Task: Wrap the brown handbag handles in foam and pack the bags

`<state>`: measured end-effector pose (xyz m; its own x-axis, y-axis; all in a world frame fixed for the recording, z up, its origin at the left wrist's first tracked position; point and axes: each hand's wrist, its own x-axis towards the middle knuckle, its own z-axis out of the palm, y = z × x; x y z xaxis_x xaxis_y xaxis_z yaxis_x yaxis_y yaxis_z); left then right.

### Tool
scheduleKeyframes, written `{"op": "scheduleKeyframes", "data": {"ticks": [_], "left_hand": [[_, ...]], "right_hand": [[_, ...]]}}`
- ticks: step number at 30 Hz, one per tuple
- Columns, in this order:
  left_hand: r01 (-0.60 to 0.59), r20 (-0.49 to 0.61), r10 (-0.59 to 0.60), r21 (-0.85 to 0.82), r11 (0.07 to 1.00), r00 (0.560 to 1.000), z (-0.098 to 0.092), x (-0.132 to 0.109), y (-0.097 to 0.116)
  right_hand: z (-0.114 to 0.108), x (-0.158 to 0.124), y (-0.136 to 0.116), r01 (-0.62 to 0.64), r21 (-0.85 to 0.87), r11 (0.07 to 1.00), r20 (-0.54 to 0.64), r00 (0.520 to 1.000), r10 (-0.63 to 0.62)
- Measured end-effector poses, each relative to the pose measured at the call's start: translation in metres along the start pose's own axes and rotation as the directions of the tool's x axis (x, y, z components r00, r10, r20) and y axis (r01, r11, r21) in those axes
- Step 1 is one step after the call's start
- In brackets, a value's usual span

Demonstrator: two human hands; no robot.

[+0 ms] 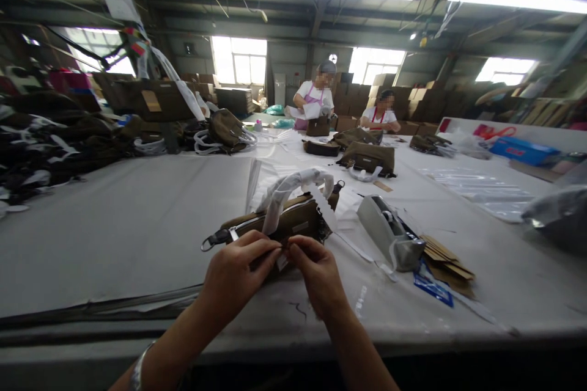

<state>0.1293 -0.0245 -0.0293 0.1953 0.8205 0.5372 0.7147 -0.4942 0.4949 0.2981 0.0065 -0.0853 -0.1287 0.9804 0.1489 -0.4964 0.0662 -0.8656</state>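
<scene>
Both hands are at the near edge of a brown bag, which lies flat on the table right in front of the person. The left hand and right hand meet fingertip to fingertip. The left fingers and right fingers are pressed together, pinching the bag's edge where a small pale piece shows. It is too small to tell whether it is a tag or a label.

The bag's handles are wrapped in white and arch up behind the hands. A dark clasp sticks out at the bag's left end.

Step in hand, as a judgement: fine fingertip work on that edge detail, with the bag resting on the table rather than lifted. Handling here likely calls for a steady two-handed pinch and the bag kept flat.

A tape dispenser sits just right of the bag, with a stack of card pieces beside it. More bags lie farther up the table, and a dark pile lies at the left. Two co-workers work at the far end.
</scene>
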Motion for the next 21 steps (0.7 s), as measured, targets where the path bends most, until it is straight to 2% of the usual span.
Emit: {"op": "scheduleKeyframes", "data": {"ticks": [3, 7, 12, 21], "left_hand": [[0.023, 0.035, -0.026, 0.091, 0.996, 0.999, -0.0006, -0.0016, 0.0032], [0.041, 0.052, -0.046, 0.097, 0.994, 0.998, -0.0010, -0.0020, 0.0049], [0.007, 0.062, -0.011, 0.071, 0.997, 0.998, -0.0012, -0.0026, 0.0012], [-0.068, 0.106, 0.051, 0.167, 0.984, 0.993, -0.0036, -0.0042, -0.0019]], "right_hand": [[0.0024, -0.0024, 0.0016, 0.025, -0.012, 1.000, -0.020, 0.999, -0.026], [0.0056, -0.0033, -0.0026, 0.049, -0.134, 0.990, -0.037, 0.998, -0.054], [0.0047, -0.0017, -0.0067, 0.114, -0.289, 0.950, -0.023, 0.992, -0.126], [0.0038, -0.0026, -0.0081, 0.246, -0.472, 0.847, 0.056, 0.967, -0.250]]}}
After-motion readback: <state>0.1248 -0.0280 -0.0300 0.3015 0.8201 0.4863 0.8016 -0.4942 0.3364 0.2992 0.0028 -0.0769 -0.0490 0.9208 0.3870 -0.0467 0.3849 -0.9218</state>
